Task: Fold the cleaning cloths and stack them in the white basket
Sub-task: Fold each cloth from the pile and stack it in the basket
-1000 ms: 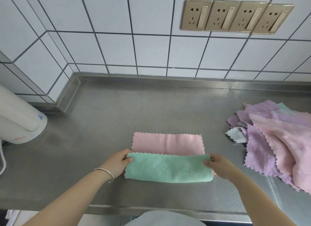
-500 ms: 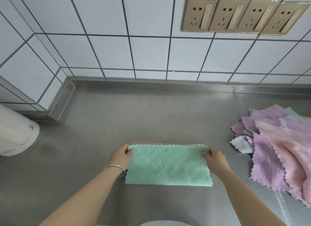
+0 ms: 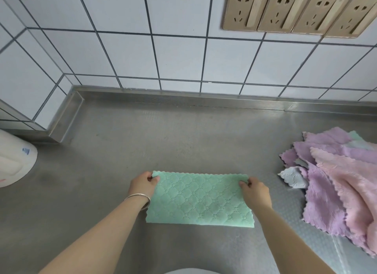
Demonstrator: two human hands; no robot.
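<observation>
A green cloth (image 3: 201, 199), folded in half with its green quilted side up, lies flat on the steel counter (image 3: 183, 135) in front of me. My left hand (image 3: 142, 185) pinches its far left corner, and my right hand (image 3: 255, 189) pinches its far right corner. A heap of unfolded purple, pink, grey and green cloths (image 3: 334, 176) lies at the right. The white basket is not in view.
A white rounded appliance (image 3: 14, 163) stands at the left edge. The tiled wall with a row of gold sockets (image 3: 295, 10) rises behind the counter. The counter's raised steel rim (image 3: 204, 98) runs along the back.
Both hands carried the near edge of the cloth away from me over the pink side. The pink side is now fully covered and the far edges line up.
</observation>
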